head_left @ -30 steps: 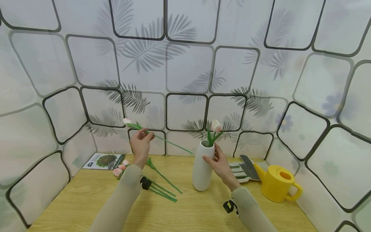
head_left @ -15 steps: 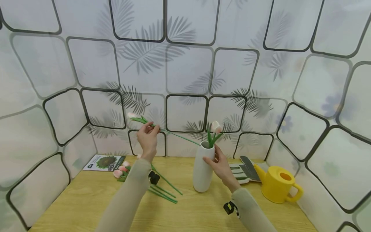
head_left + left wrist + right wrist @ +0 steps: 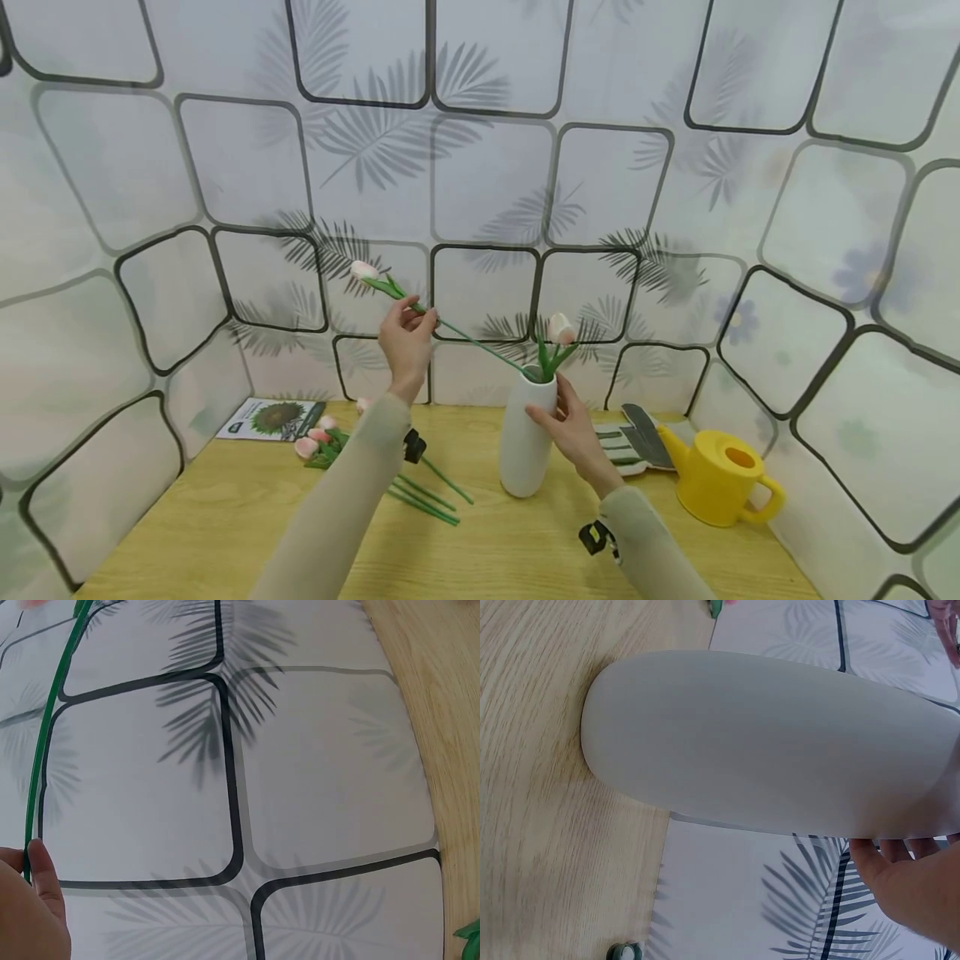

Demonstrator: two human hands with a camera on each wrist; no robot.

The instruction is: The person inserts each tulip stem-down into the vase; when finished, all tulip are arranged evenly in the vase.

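In the head view my left hand point(image 3: 407, 342) pinches a pale pink tulip point(image 3: 365, 271) by its green stem just below the leaves. The stem slants down to the right, and its lower end is at the mouth of a tall white vase point(image 3: 522, 442). My right hand point(image 3: 573, 429) grips the vase near its top, on the right side. Another white-pink tulip point(image 3: 561, 330) stands in the vase, leaning right. The left wrist view shows the green stem point(image 3: 45, 742) between thumb and fingers. In the right wrist view the vase point(image 3: 765, 742) stands on the wooden table, fingers around its upper part.
Several pink tulips point(image 3: 318, 442) lie on the wooden table point(image 3: 510, 550), partly behind the left sleeve. A sunflower packet point(image 3: 272, 418) lies at back left. To the right are gloves point(image 3: 618, 450), a dark trowel point(image 3: 645, 435) and a yellow watering can point(image 3: 716, 479). Patterned walls enclose the table.
My left hand has moved right and up with its tulip, bringing the stem's lower end to the vase mouth. My right hand and the vase have stayed in place.
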